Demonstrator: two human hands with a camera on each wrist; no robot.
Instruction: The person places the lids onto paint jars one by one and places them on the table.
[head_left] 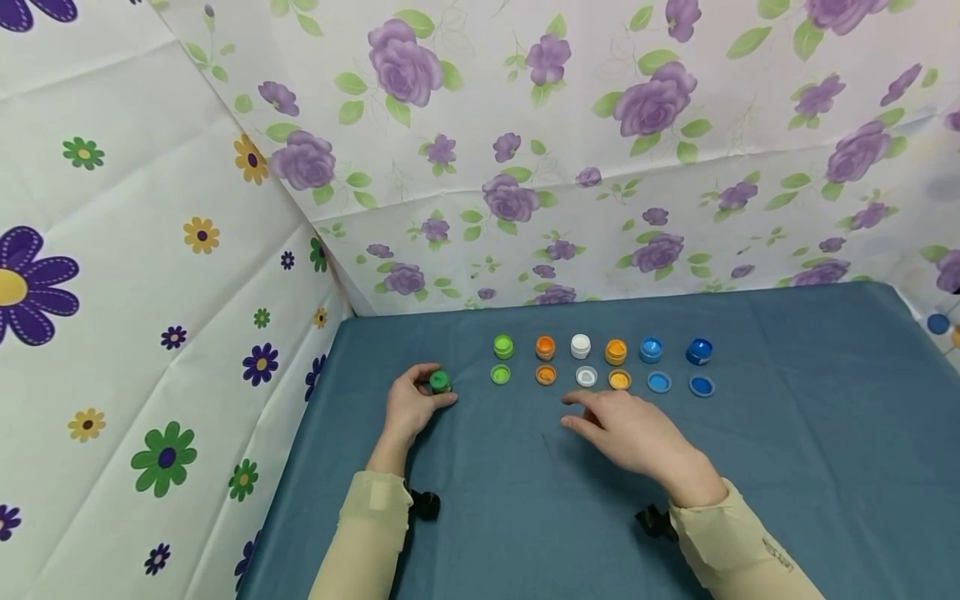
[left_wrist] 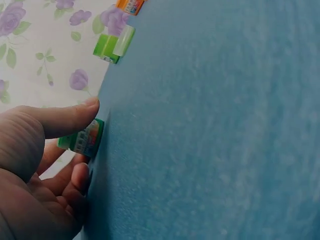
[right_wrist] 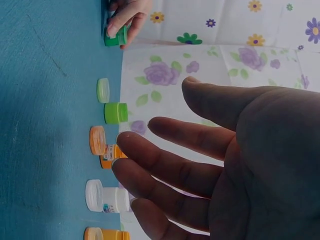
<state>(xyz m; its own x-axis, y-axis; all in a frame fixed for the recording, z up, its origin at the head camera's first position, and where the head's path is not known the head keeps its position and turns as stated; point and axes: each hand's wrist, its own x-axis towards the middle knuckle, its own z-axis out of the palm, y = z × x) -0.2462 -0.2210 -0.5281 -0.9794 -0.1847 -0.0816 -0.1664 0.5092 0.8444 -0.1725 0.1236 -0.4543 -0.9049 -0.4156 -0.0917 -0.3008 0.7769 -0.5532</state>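
At the left end of the row, a small dark green paint jar (head_left: 440, 382) stands on the cloth. My left hand (head_left: 412, 402) grips it between thumb and fingers; the left wrist view shows the green jar (left_wrist: 87, 138) upright on the cloth, its far side hidden by the hand. Over the cloth in front of the row hovers my right hand (head_left: 633, 429), holding nothing. Its fingers (right_wrist: 172, 165) are spread and relaxed. Nearest to it lie the white lid (head_left: 587, 377) and the yellow-orange lid (head_left: 619, 380).
Open jars stand in a row behind their lids: light green (head_left: 503, 347), orange (head_left: 545, 347), white (head_left: 581, 347), yellow-orange (head_left: 616, 352), light blue (head_left: 651, 349) and dark blue (head_left: 699, 352). A blue cloth (head_left: 525, 517) covers the table. Flowered sheets (head_left: 480, 150) hang behind and at the left.
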